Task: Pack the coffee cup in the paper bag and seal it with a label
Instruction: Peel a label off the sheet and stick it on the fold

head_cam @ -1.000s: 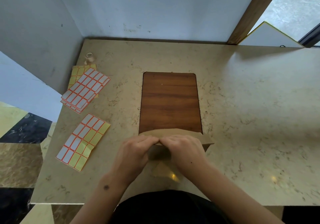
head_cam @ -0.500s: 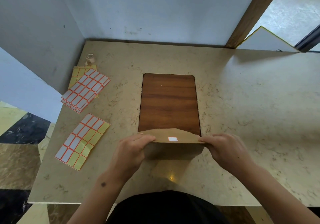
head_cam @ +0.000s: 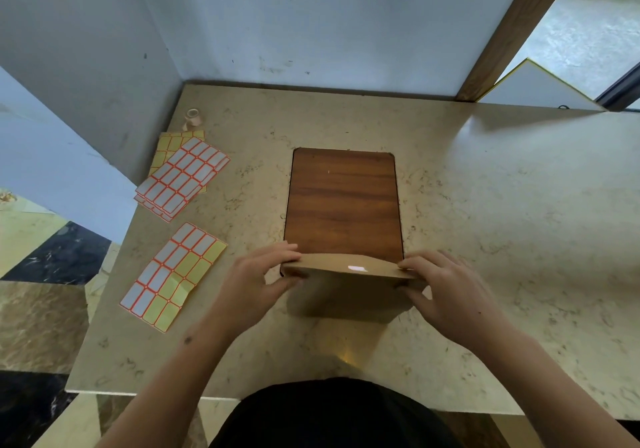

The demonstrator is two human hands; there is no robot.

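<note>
From the head view, the paper bag [head_cam: 346, 291] stands on the table [head_cam: 485, 222] at the near edge of the wooden board [head_cam: 343, 205], between both hands. The left hand [head_cam: 256, 284] and right hand [head_cam: 450, 295] pinch its folded top's ends; a white label [head_cam: 357, 268] sits on the flap.

This looks like a shop's packing spot. A marble-patterned counter [head_cam: 485, 205] with an inset wooden panel [head_cam: 343, 205] fills the middle of the frame. At the left lie sheets of blank sticker labels [head_cam: 183, 173] and a small tape roll [head_cam: 192, 116], with polished stone flooring [head_cam: 41, 326] at the lower left.
</note>
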